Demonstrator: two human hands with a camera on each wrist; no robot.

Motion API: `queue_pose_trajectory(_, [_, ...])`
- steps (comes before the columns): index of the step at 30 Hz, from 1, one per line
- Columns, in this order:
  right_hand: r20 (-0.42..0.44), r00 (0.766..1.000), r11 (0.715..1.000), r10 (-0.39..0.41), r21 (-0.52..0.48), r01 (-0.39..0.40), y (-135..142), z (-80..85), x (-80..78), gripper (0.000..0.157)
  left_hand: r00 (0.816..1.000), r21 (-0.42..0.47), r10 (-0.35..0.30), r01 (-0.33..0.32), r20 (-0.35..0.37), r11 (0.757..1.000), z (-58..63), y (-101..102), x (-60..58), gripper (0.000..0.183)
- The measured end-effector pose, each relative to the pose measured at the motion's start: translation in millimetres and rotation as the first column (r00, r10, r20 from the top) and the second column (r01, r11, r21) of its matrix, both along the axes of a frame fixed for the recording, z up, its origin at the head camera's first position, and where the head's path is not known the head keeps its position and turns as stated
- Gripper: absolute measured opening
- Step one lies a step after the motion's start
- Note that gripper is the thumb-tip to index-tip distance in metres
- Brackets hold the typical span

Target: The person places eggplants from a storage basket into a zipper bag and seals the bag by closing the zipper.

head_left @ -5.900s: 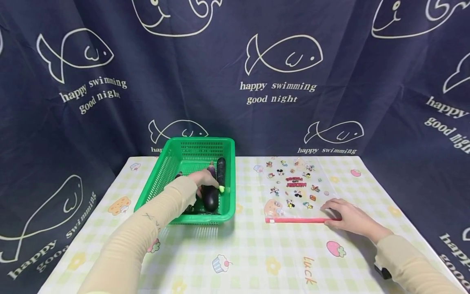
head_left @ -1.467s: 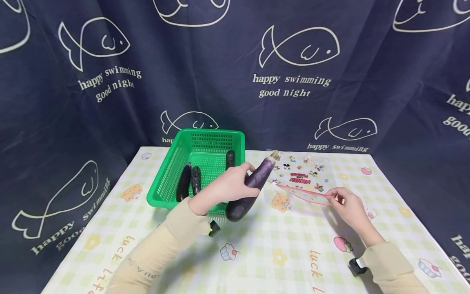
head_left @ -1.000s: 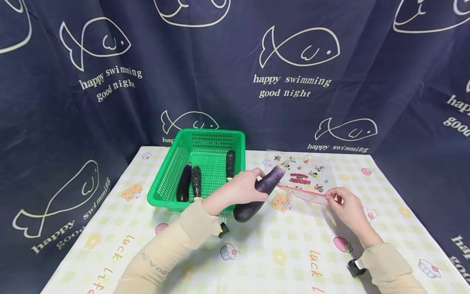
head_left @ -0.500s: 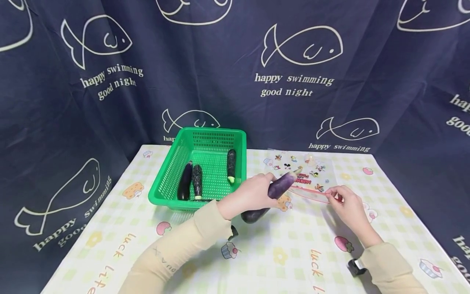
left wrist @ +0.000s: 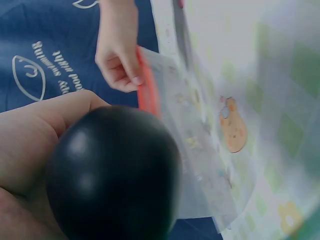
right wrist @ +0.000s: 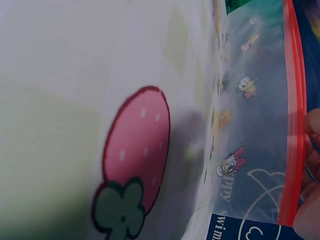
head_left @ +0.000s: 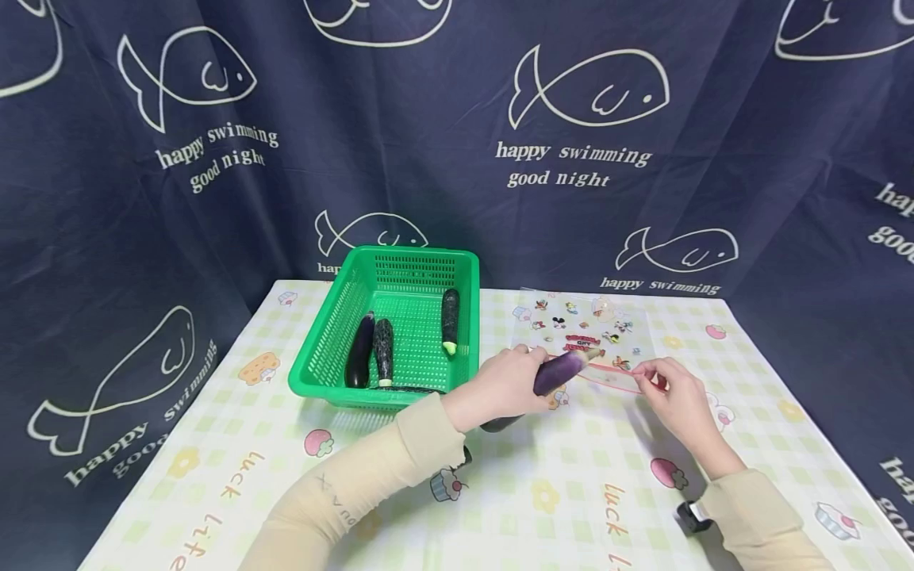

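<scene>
In the head view my left hand [head_left: 503, 386] grips a dark purple eggplant [head_left: 560, 373], its stem end pointing right at the red-edged mouth of a clear zip bag [head_left: 581, 325]. The eggplant's rounded dark end [left wrist: 115, 170] fills much of the left wrist view. My right hand [head_left: 671, 392] pinches the bag's red zip edge [right wrist: 296, 120] at its right end, lifting it off the table. Cartoon figures and red lettering are printed on the bag. Whether the stem tip is inside the mouth or just in front, I cannot tell.
A green plastic basket [head_left: 467, 317] stands left of the bag. In it lie another eggplant [head_left: 359, 353], a dark rough-skinned zucchini-like vegetable [head_left: 383, 349] and a similar one [head_left: 450, 321] at the right wall. A patterned cloth [head_left: 493, 507] covers the table; a dark blue curtain [head_left: 457, 143] hangs behind.
The left hand took the eggplant from the basket, carried it right and has turned it flatter, stem toward the bag. The right hand raised the bag's edge and now holds it almost still.
</scene>
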State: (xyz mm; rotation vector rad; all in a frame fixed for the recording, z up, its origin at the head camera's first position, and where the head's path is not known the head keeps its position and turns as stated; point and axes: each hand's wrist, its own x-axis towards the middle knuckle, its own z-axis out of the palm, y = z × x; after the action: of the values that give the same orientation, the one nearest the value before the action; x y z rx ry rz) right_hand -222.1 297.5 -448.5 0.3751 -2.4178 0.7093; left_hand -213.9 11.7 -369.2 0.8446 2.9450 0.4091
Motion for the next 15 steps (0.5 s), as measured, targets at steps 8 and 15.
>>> queue_pose_trajectory(8, [-0.014,1.000,1.000,-0.008,-0.013,0.008,-2.4,0.5,-0.6,0.010,0.999,-0.076,0.026,-0.030,-0.045,0.997,-12.2,8.2,1.6,0.059])
queue_pose_trajectory(15, [0.001,1.000,0.999,-0.022,-0.024,0.022,-5.4,2.9,0.4,0.010,0.997,-0.101,0.038,-0.045,-0.067,0.994,-15.5,13.1,1.4,0.058])
